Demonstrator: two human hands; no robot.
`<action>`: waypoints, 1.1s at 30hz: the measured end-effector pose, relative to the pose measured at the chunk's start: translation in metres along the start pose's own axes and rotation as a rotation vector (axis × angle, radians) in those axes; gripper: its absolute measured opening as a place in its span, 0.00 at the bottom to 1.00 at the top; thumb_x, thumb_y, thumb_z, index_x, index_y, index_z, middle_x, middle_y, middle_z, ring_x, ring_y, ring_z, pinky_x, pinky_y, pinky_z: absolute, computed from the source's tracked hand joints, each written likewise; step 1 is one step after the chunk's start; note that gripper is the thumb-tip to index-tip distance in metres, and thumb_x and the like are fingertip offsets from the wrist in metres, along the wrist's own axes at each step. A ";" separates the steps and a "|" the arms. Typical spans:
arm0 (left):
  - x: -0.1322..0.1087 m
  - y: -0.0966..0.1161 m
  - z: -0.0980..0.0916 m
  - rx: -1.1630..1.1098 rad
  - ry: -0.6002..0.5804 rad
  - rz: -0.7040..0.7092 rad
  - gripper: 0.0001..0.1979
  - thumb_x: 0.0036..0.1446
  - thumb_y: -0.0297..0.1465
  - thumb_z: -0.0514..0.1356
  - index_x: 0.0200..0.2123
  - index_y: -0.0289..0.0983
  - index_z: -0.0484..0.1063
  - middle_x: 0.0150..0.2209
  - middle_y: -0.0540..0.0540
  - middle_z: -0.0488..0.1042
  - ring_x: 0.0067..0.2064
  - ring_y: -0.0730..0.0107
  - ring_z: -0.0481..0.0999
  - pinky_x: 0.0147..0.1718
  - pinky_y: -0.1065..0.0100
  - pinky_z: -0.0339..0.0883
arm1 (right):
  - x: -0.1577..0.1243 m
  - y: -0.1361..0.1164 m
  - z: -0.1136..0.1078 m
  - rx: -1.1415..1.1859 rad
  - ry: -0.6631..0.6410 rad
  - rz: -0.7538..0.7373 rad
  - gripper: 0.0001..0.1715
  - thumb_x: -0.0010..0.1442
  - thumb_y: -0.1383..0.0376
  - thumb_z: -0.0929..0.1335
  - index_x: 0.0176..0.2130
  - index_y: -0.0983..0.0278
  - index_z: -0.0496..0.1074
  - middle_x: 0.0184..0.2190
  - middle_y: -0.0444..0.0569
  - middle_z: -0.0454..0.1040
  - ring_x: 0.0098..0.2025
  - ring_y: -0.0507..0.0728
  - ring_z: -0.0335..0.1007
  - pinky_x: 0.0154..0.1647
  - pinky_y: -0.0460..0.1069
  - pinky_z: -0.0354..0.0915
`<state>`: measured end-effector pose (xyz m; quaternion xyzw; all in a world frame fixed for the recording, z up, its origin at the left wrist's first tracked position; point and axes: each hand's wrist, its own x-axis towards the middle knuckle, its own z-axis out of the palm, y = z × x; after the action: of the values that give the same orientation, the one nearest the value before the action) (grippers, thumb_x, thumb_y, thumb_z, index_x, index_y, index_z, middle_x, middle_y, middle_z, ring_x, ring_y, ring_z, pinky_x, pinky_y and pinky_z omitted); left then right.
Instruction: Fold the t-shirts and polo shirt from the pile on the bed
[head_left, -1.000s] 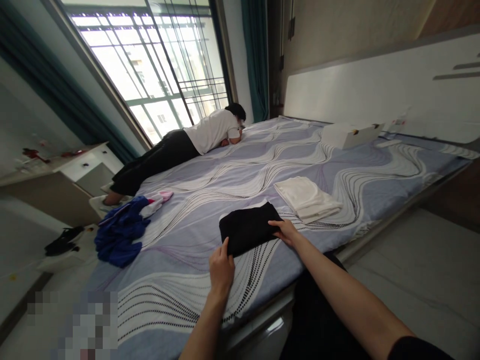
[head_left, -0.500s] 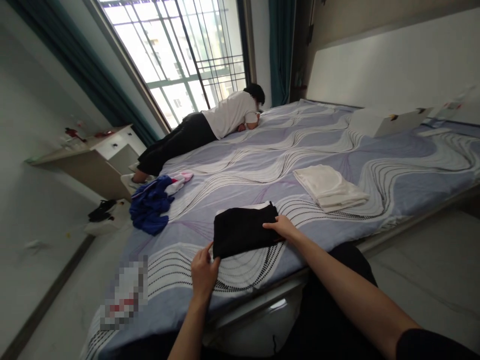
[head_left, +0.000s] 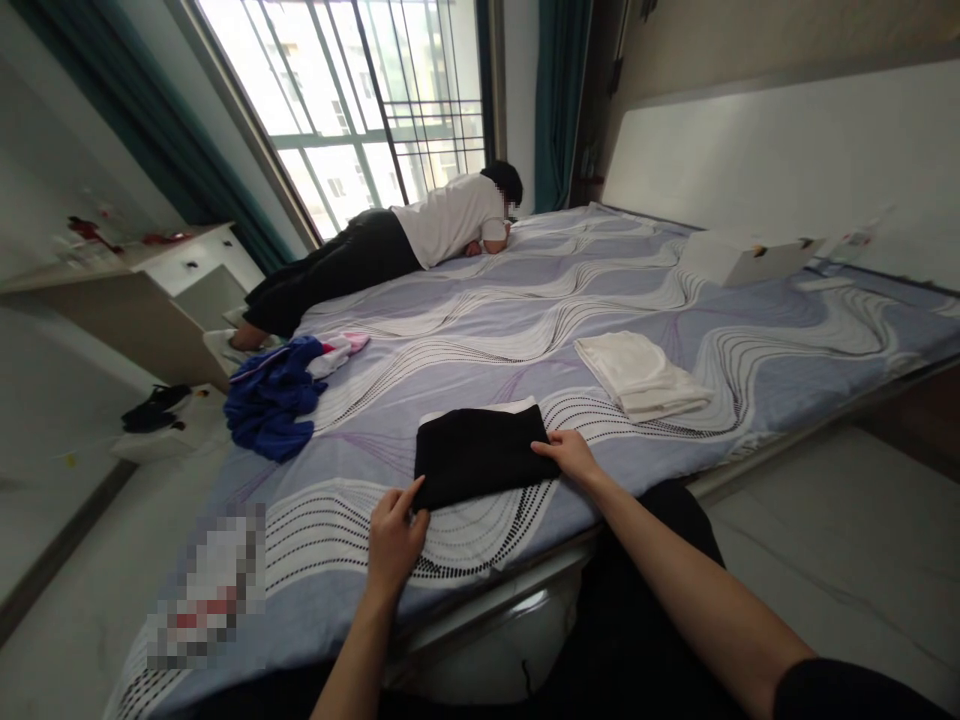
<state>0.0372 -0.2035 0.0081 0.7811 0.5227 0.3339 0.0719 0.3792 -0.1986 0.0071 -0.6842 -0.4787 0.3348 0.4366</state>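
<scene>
A black folded garment lies flat on the bed near its front edge, with a thin white strip showing along its far side. My right hand grips the garment's right edge, thumb on top and the other fingers partly hidden beneath. At the near left corner, my left hand holds the cloth between index finger and thumb. A cream-white folded garment rests to the right, apart from both hands. Farther left sits a crumpled blue garment with a pink and white piece of cloth beside it.
The bed has a wavy-patterned sheet. A person lies across its far side by the window. A white box stands near the headboard. A blurred-out item lies at the near left corner, and a cabinet stands left.
The black garment's right edge looks straighter and its far white strip more even. My left index finger now lies over the near left corner. The view has shifted slightly.
</scene>
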 end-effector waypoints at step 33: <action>0.119 0.017 0.064 0.314 -0.335 -0.208 0.29 0.66 0.48 0.44 0.68 0.50 0.55 0.70 0.42 0.54 0.70 0.45 0.50 0.63 0.37 0.46 | 0.045 -0.043 0.059 -0.787 -0.069 -0.246 0.35 0.68 0.47 0.57 0.67 0.59 0.58 0.70 0.53 0.53 0.71 0.66 0.41 0.67 0.70 0.34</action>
<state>0.1157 -0.0933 0.0198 0.7691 0.6266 0.1054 0.0693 0.3262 -0.1329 0.0211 -0.7249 -0.6629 0.0942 0.1619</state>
